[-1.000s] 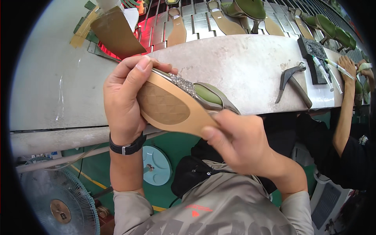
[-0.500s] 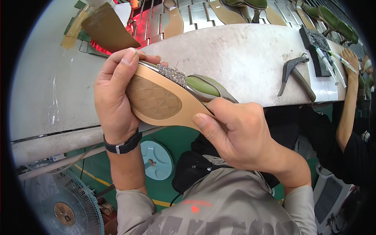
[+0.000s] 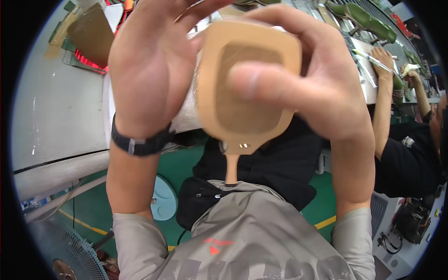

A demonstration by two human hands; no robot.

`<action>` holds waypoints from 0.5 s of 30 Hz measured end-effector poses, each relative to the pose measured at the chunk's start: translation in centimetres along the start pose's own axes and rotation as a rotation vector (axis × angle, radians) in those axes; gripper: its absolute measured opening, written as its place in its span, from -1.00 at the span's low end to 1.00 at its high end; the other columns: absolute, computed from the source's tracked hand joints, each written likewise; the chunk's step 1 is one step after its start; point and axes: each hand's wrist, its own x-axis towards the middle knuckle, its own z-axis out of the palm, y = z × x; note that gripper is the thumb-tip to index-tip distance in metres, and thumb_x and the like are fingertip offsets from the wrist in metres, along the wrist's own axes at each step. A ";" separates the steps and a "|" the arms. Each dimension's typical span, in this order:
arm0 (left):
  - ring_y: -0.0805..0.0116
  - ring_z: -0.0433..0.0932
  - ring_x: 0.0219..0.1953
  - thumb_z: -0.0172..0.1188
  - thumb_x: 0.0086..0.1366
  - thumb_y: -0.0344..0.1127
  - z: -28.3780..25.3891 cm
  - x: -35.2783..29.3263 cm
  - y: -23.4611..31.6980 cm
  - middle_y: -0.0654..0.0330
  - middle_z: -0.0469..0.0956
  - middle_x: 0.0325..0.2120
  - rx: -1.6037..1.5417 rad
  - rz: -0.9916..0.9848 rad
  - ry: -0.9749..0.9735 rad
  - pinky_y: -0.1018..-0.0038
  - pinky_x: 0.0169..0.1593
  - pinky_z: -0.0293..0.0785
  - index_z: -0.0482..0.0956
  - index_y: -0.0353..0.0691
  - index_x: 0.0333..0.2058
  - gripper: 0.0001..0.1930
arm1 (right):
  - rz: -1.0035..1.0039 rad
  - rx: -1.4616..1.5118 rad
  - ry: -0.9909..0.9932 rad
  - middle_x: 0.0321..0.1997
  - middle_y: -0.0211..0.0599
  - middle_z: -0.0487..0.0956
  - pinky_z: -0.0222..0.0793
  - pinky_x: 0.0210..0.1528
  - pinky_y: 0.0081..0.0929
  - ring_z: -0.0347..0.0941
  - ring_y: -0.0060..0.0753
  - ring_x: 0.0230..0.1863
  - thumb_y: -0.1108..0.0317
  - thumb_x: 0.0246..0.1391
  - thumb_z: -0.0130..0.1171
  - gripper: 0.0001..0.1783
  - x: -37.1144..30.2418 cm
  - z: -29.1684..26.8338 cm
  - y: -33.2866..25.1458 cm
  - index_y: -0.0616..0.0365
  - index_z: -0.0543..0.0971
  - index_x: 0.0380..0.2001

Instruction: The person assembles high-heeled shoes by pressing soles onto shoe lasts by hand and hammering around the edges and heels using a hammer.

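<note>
Right hand (image 3: 324, 93), fingers (image 3: 301, 22) curled around tan-soled shoe (image 3: 249, 112), left hand (image 3: 149, 79) alongside, its blurred hold unclear

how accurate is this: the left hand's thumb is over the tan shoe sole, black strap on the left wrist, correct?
Wrong hand: in the head view, the thumb over the tan shoe sole belongs to the right hand. The black strap is where you said.

Caged fan (image 3: 79, 249) at lower left, pale-blue disc (image 3: 165, 205) near it, green floor (image 3: 183, 164) beneath.
</note>
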 end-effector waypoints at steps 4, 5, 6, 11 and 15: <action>0.12 0.46 0.29 -0.26 0.60 0.17 -7.8 -3.1 -3.7 -0.09 0.59 0.13 0.022 -0.281 0.254 0.15 0.37 0.30 0.58 -0.37 0.06 -0.34 | 0.016 0.280 0.309 -0.03 -0.14 0.66 0.56 0.03 -0.45 0.64 -0.40 -0.03 0.25 0.26 0.22 -0.54 -2.7 -5.2 4.4 0.37 0.53 0.10; 0.14 0.52 0.22 -0.27 0.61 0.17 -8.0 -4.6 -5.4 -0.08 0.62 0.08 0.011 -0.334 0.374 0.20 0.33 0.34 0.59 -0.37 0.03 -0.33 | 0.060 0.398 0.324 0.08 -0.05 0.62 0.58 0.12 -0.34 0.63 -0.30 0.07 0.29 0.29 0.16 -0.52 -4.1 -6.1 6.8 0.40 0.46 0.16; 0.17 0.57 0.15 -0.29 0.61 0.17 -7.6 -6.0 -7.2 -0.08 0.65 0.03 -0.001 -0.387 0.498 0.24 0.29 0.39 0.60 -0.37 -0.01 -0.32 | 0.117 0.546 0.454 0.13 0.00 0.59 0.57 0.19 -0.24 0.61 -0.20 0.14 0.28 0.32 0.11 -0.48 -5.8 -5.0 8.3 0.40 0.40 0.23; 0.30 0.65 -0.31 -0.39 0.61 0.26 -6.6 -5.4 -9.2 0.03 0.68 -0.36 0.237 0.019 0.479 0.42 -0.09 0.58 0.63 -0.37 -0.28 -0.20 | 0.325 0.829 0.412 0.12 -0.12 0.58 0.62 -0.01 -0.35 0.61 -0.25 0.07 0.30 0.28 0.21 -0.45 -13.1 1.1 12.7 0.30 0.40 0.27; 0.35 0.66 -0.38 -0.46 0.55 0.39 -8.2 -1.5 -6.9 0.09 0.68 -0.48 0.621 0.069 0.163 0.50 -0.17 0.56 0.69 -0.33 -0.48 -0.05 | 0.079 -0.554 0.159 -0.08 -0.20 0.62 0.54 -0.28 -0.51 0.59 -0.42 -0.18 0.50 0.00 0.46 -0.43 -11.6 0.6 11.2 0.24 0.56 0.13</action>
